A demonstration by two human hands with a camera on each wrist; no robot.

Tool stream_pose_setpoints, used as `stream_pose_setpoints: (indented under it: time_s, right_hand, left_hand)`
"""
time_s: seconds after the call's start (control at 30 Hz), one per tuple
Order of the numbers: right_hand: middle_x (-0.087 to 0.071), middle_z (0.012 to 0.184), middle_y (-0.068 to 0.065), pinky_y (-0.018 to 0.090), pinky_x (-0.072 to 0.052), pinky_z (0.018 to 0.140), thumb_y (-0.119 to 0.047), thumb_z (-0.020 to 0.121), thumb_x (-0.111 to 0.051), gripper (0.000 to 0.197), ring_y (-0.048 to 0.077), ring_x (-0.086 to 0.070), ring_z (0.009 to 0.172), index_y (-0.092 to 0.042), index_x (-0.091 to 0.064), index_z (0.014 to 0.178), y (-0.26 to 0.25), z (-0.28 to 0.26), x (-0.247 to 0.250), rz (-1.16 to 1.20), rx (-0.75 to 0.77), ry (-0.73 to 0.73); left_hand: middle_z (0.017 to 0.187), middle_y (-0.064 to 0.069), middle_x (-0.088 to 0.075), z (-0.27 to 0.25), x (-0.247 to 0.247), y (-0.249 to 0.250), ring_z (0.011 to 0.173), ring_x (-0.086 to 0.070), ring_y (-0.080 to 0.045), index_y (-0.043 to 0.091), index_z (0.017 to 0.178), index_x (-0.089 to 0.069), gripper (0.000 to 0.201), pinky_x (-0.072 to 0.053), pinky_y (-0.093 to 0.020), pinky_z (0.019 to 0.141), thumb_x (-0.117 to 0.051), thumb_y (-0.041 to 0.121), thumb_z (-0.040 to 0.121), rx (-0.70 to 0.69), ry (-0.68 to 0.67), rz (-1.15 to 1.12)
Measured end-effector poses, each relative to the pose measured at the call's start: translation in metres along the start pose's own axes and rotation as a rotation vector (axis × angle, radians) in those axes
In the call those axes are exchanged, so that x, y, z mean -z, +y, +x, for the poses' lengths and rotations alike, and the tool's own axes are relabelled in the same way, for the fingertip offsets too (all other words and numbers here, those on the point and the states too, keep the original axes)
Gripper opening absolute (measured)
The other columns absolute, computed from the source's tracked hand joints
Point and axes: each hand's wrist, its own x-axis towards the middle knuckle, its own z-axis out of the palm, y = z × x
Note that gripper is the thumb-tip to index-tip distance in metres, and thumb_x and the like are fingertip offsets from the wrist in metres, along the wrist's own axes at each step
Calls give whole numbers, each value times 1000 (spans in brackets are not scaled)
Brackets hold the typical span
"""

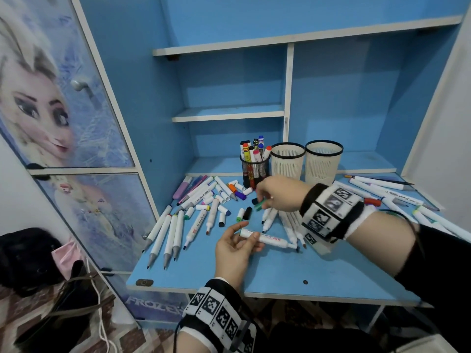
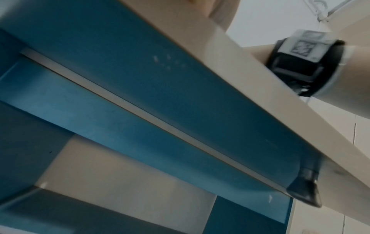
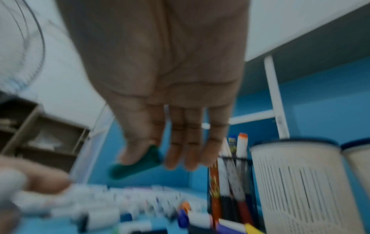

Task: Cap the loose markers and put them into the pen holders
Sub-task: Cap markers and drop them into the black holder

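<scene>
In the head view my left hand (image 1: 243, 239) grips a white uncapped marker (image 1: 267, 240) by its rear end, dark tip pointing right. The left wrist view shows that marker (image 2: 250, 88) as a long pale barrel with a dark tip. Farther back, above the desk, my right hand (image 1: 262, 200) pinches a green cap (image 1: 259, 205). In the blurred right wrist view, the thumb and forefinger of the right hand (image 3: 144, 156) hold the green cap (image 3: 136, 165). Many uncapped markers (image 1: 173, 230) and loose caps (image 1: 221, 200) lie across the blue desk (image 1: 280, 271).
A black mesh holder (image 1: 254, 171) with several capped markers stands at the back, with two cream holders (image 1: 287, 161) (image 1: 323, 161) to its right. More markers (image 1: 387, 189) lie at the right. Blue shelves rise behind; a cabinet door stands at the left.
</scene>
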Motion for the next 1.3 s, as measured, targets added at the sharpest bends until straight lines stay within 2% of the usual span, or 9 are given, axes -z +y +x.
stream_pose_setpoints:
  time_s: [0.13,0.2,0.33,0.4,0.5,0.6,0.7,0.9,1.3]
  right_hand:
    - [-47,75,-10,19,-31,55,-22,87,-66,10,7,-46,69,-23,-57,89,10,-53,8,209,-182,150]
    - [-48,69,-8,21,-33,54,-22,85,-68,12,7,-45,61,-25,-57,87,15,-76,5,336,-244,177]
    - [-48,66,-6,20,-34,56,-16,82,-71,12,10,-43,60,-24,-64,86,23,-106,-17,559,-336,295]
    - [-48,67,-2,22,-36,60,-10,82,-70,15,12,-41,59,-25,-67,84,25,-114,-35,774,-357,380]
    - [-58,76,7,24,-44,63,-6,86,-66,20,14,-50,65,-26,-69,88,23,-122,-65,1144,-400,527]
    - [-66,82,6,25,-46,67,-3,90,-58,24,12,-58,71,-24,-68,95,14,-122,-92,1431,-479,636]
    - [-68,88,6,26,-46,67,5,91,-51,27,15,-62,73,-15,-65,103,6,-119,-108,1666,-493,736]
    - [-68,93,7,18,-48,60,4,90,-53,25,13,-63,73,-15,-64,103,5,-118,-116,1752,-467,839]
    - [-68,85,7,21,-52,65,4,87,-57,21,11,-65,71,-13,-65,97,6,-119,-126,1659,-392,891]
  left_hand:
    - [76,-16,-69,-1,2,1,60,-67,-14,5,103,-62,21,-55,-19,60,-63,-3,83,-2,-7,-53]
    - [81,-19,-68,-1,2,2,61,-68,-14,2,100,-61,18,-54,-17,58,-61,-5,83,-5,-2,-84]
    - [84,-20,-67,-1,2,2,62,-69,-15,2,94,-60,14,-55,-18,59,-61,-5,83,-11,1,-97]
    - [81,-17,-68,-1,1,2,62,-69,-15,3,93,-60,14,-55,-18,60,-61,-7,82,-12,-2,-100]
    - [77,-12,-70,-2,2,1,63,-69,-15,4,91,-60,15,-55,-18,60,-61,-8,82,-21,-2,-106]
    - [77,-10,-71,-3,3,1,65,-69,-17,4,92,-60,15,-55,-17,61,-62,-7,82,-32,2,-103]
    - [77,-9,-72,-3,4,1,66,-69,-17,4,91,-60,15,-56,-18,63,-62,-6,80,-29,-6,-106]
    - [77,-10,-72,-5,3,0,67,-70,-19,3,90,-60,15,-56,-19,64,-63,-7,79,-21,-36,-76]
    - [79,-12,-72,-6,4,-1,68,-70,-18,3,91,-60,15,-57,-20,66,-64,-3,78,-20,-41,-54]
